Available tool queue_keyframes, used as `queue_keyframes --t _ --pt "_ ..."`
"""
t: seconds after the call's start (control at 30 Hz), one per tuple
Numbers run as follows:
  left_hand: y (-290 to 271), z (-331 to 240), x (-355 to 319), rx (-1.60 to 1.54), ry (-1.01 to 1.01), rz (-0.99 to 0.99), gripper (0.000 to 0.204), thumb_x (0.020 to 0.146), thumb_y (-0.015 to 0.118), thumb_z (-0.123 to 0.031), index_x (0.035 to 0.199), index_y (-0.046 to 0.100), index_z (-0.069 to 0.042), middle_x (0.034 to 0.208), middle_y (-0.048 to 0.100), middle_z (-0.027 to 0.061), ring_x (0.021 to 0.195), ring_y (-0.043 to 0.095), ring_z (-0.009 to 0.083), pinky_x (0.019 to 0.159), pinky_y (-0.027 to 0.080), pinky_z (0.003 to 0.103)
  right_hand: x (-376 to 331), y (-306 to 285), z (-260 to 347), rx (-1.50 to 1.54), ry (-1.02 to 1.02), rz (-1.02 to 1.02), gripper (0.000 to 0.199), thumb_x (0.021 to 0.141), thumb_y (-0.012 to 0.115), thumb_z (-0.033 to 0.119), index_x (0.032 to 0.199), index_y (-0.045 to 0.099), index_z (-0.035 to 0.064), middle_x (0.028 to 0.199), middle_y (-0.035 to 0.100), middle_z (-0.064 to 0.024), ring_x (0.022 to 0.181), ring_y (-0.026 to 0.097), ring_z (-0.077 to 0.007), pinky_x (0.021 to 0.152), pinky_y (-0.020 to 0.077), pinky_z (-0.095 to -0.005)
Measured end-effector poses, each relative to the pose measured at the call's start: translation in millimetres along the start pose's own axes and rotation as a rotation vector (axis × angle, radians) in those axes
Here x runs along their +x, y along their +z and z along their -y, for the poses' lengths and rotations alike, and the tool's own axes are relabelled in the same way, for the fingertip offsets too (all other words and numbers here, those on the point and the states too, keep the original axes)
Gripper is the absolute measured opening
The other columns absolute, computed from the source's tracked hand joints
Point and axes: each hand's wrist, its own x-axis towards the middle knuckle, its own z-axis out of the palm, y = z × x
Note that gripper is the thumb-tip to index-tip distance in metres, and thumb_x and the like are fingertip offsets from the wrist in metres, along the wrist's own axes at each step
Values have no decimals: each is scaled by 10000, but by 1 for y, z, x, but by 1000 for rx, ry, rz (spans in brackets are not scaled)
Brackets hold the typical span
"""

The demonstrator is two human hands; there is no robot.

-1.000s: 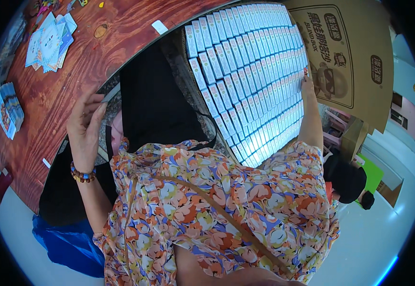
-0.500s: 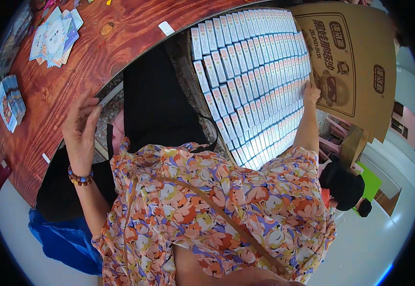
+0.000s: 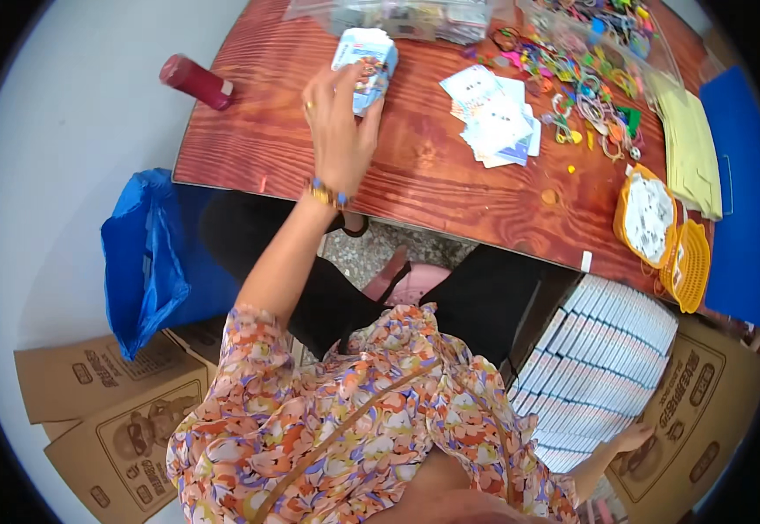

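My left hand (image 3: 340,131), wearing a ring and a beaded bracelet, reaches over the table to a stack of light-blue printed packets (image 3: 384,65). Its thumb and fingers are apart around the near end of the stack. At lower right, my right hand (image 3: 631,437) is closed at the edge of a brown cardboard flap (image 3: 703,375); its fingers show only in part. The flap belongs to a carton filled with rows of thin white-and-blue boxes (image 3: 598,349), standing beside my leg. A loose pile of printed cards (image 3: 498,122) lies right of the packets.
On the reddish wooden table (image 3: 266,140) are a maroon bottle (image 3: 196,81), clear plastic containers (image 3: 415,22), colourful trinkets (image 3: 581,87), yellow sheets (image 3: 694,153) and a yellow basket (image 3: 694,262). A blue bag (image 3: 140,253) and another carton (image 3: 127,428) stand left.
The view has swung left, toward the table. My left hand has moved from the table's near edge to the packet stack. My right hand stays at the carton's flap.
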Motion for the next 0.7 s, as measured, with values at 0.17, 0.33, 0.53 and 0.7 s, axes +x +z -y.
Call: queue_keyframes --t 0.17,0.33,0.53,0.7 --pt "61 62 29 180 -243 97 814 766 779 -495 1380 481 -51 1204 604 188 1181 530 386 995 370 579 -68 -12 206 435 -397 1 409 1055 421 166 1423 474 -4 1361 576 -187 1149 627 -295 892 532 -381" --pt "54 62 46 19 -432 467 913 716 819 -513 1392 462 -14 1296 573 219 1199 560 377 985 444 500 -118 8 326 740 -630 186 365 1029 447 33 1387 498 -14 1305 610 -140 1064 664 -215 866 549 -331" --pt "43 57 26 -42 -320 235 980 703 860 -373 1446 361 26 1323 528 248 1217 531 383 992 455 459 -205 36 438 817 -936 630 323 1024 472 40 1333 538 -25 1270 619 -150 996 688 -212 849 547 -287" --pt "-5 -5 9 -281 -58 333 1052 665 889 -224 1483 284 44 1308 493 250 1213 501 402 1000 445 452 -289 42 525 944 -790 1209 323 1000 526 58 1311 557 -22 1246 629 -139 1039 670 -215 866 545 -307"
